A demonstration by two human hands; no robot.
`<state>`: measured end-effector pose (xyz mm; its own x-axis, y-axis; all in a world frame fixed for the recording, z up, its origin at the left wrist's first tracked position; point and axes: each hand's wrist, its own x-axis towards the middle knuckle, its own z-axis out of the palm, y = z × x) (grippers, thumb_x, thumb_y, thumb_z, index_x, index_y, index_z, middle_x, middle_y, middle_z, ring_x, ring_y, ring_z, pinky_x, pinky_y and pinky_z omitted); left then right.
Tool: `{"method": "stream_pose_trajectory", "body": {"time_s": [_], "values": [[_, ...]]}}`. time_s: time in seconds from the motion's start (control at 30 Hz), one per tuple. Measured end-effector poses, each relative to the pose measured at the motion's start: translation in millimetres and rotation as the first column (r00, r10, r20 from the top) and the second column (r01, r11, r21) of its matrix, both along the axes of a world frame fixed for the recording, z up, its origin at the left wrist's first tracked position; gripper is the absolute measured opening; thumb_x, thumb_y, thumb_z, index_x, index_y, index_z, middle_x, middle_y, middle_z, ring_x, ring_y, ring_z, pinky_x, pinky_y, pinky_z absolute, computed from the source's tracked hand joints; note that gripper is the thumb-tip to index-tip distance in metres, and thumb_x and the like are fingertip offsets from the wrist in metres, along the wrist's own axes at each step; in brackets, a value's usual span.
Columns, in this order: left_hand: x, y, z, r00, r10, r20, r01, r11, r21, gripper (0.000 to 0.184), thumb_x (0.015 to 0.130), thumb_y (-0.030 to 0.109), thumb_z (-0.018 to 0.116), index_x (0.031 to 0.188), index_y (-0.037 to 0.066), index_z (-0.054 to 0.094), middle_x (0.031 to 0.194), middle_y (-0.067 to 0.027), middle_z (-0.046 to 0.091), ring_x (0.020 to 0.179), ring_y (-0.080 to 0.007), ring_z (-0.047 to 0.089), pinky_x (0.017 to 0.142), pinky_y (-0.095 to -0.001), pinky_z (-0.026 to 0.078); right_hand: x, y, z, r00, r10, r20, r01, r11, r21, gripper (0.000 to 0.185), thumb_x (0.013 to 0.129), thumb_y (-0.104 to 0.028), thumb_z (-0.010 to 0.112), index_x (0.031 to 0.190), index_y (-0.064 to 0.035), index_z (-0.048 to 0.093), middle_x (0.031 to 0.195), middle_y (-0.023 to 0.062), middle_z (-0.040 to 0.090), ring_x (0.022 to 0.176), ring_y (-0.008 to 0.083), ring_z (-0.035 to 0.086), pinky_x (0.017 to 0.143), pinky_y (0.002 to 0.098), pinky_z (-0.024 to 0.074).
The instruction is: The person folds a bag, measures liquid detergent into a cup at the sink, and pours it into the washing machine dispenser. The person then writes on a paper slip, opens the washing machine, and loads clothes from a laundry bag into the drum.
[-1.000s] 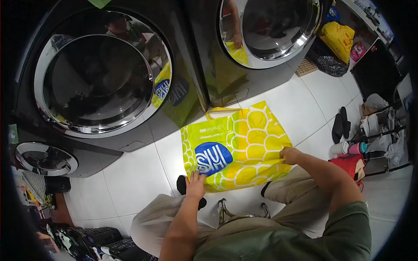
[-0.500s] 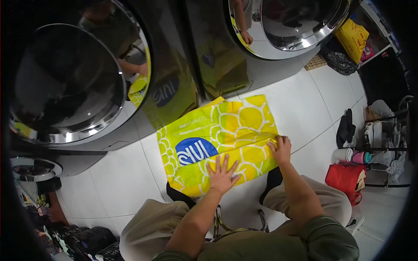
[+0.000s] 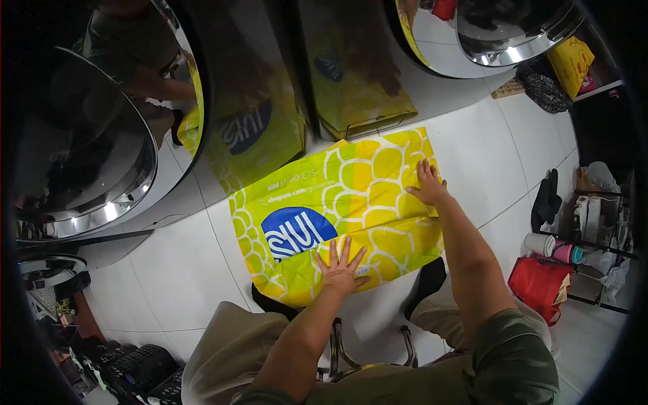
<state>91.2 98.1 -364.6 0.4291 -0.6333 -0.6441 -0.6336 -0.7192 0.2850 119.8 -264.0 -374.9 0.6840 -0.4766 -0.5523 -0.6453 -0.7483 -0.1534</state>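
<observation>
A yellow and green shopping bag (image 3: 310, 206) with a white scale pattern and a blue round logo lies flat on the white tiled floor. My left hand (image 3: 341, 273) presses on the bag's near part with its fingers spread. Fingers apart, my right hand (image 3: 428, 185) rests on the bag at its right edge. A crease runs across the bag between its near and far parts. The bag's near corners lie by my two dark-socked feet.
Two dark front-loading machines (image 3: 270, 81) with round glass doors stand just beyond the bag. To the right are a red bag (image 3: 536, 283), a white cup (image 3: 540, 243), black slippers (image 3: 545, 199) and a rack (image 3: 601, 236). Black baskets (image 3: 145, 368) sit at the lower left.
My right hand has moved from the bag's right side near the crease to farther up, opening flat. The bag's far part looks smoother. My left hand stays about where it was.
</observation>
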Motion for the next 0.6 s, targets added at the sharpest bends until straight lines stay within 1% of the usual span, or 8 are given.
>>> {"method": "stream_pose_trajectory", "body": {"time_s": [0.07, 0.13, 0.2, 0.23, 0.3, 0.43, 0.53, 0.6], "values": [[-1, -4, 7, 1.0, 0.002, 0.014, -0.002, 1.0, -0.01, 0.088, 0.082, 0.075, 0.053, 0.156, 0.045, 0.015, 0.166, -0.0076, -0.01, 0.15, -0.0431, -0.01, 0.107, -0.0793, 0.0, -9, -22, -17, 0.992, 0.001, 0.123, -0.008, 0.998, 0.059, 0.068, 0.094, -0.052, 0.057, 0.15, -0.0167, 0.041, 0.162, 0.0121, 0.026, 0.147, 0.0331, 0.028, 0.112, 0.0594, 0.0306], [1, -14, 1, 0.996, 0.024, 0.08, -0.014, 0.992, -0.129, 0.086, 0.083, 0.076, 0.051, 0.156, 0.045, 0.016, 0.166, -0.0072, -0.008, 0.15, -0.0435, -0.007, 0.106, -0.0799, 0.003, -35, -31, -13, 0.715, -0.344, 0.609, 0.183, 0.932, 0.312, 0.061, 0.094, -0.048, 0.062, 0.143, -0.012, 0.051, 0.156, 0.0165, 0.036, 0.14, 0.0358, 0.04, 0.11, 0.0487, 0.0389], [-7, -17, -22, 0.983, 0.068, 0.172, -0.009, 0.946, -0.323, 0.084, 0.084, 0.076, 0.048, 0.156, 0.045, 0.016, 0.167, -0.006, -0.007, 0.15, -0.0441, -0.004, 0.106, -0.0805, 0.005, -78, -22, 12, 0.638, -0.558, 0.531, 0.432, 0.83, 0.353, 0.067, 0.095, -0.044, 0.063, 0.147, -0.0075, 0.043, 0.151, 0.0203, 0.042, 0.134, 0.035, 0.047, 0.107, 0.0401, 0.0425], [-7, -19, -21, 0.983, 0.068, 0.17, -0.02, 0.963, -0.269, 0.084, 0.084, 0.076, 0.048, 0.155, 0.045, 0.018, 0.167, -0.0052, -0.006, 0.15, -0.0439, -0.002, 0.106, -0.0801, 0.006, -103, -17, 4, 0.49, -0.815, 0.311, 0.547, 0.565, 0.618, 0.073, 0.096, -0.044, 0.062, 0.15, -0.0017, 0.036, 0.15, 0.02, 0.042, 0.134, 0.0315, 0.047, 0.107, 0.0408, 0.042], [-2, -26, -14, 0.985, 0.059, 0.16, -0.034, 0.987, -0.158, 0.082, 0.084, 0.075, 0.049, 0.155, 0.045, 0.02, 0.167, -0.0037, -0.005, 0.151, -0.0436, 0.001, 0.107, -0.0792, 0.009, -155, -10, -21, 0.451, -0.892, -0.037, 0.476, 0.205, 0.855, 0.074, 0.098, -0.043, 0.06, 0.15, 0.0013, 0.032, 0.145, 0.0199, 0.048, 0.131, 0.0297, 0.05, 0.106, 0.0389, 0.0427], [12, -18, 8, 1.0, 0.005, 0.031, -0.002, 0.996, -0.093, 0.073, 0.088, 0.063, 0.054, 0.153, 0.042, 0.028, 0.167, -0.0021, -0.003, 0.15, -0.043, 0.004, 0.108, -0.0778, 0.012, -113, 58, 103, 0.647, -0.754, -0.113, 0.168, -0.004, 0.986, 0.062, 0.089, -0.019, 0.069, 0.14, 0.0051, 0.043, 0.132, 0.0141, 0.06, 0.117, 0.0253, 0.061, 0.1, 0.0378, 0.0489], [48, -31, 45, 0.977, -0.143, -0.156, 0.154, 0.987, 0.055, 0.056, 0.091, 0.045, 0.059, 0.143, 0.024, 0.052, 0.162, -0.0086, 0.023, 0.147, -0.0447, 0.015, 0.107, -0.0742, 0.019, -57, 145, 143, 0.771, -0.622, 0.138, 0.072, 0.301, 0.951, 0.069, 0.079, -0.012, 0.07, 0.141, 0.0027, 0.042, 0.13, 0.0134, 0.061, 0.116, 0.0278, 0.061, 0.099, 0.0401, 0.0494], [67, 8, -18, 0.967, 0.236, -0.095, -0.254, 0.89, -0.378, 0.055, 0.089, 0.042, 0.062, 0.136, 0.015, 0.058, 0.155, -0.0146, 0.034, 0.143, -0.0454, 0.023, 0.109, -0.0684, 0.023, -46, 198, 146, 0.815, -0.485, 0.316, 0.038, 0.589, 0.807, 0.074, 0.076, -0.012, 0.069, 0.142, 0.0006, 0.038, 0.13, 0.0162, 0.06, 0.117, 0.0311, 0.061, 0.1, 0.0406, 0.0481]]}}
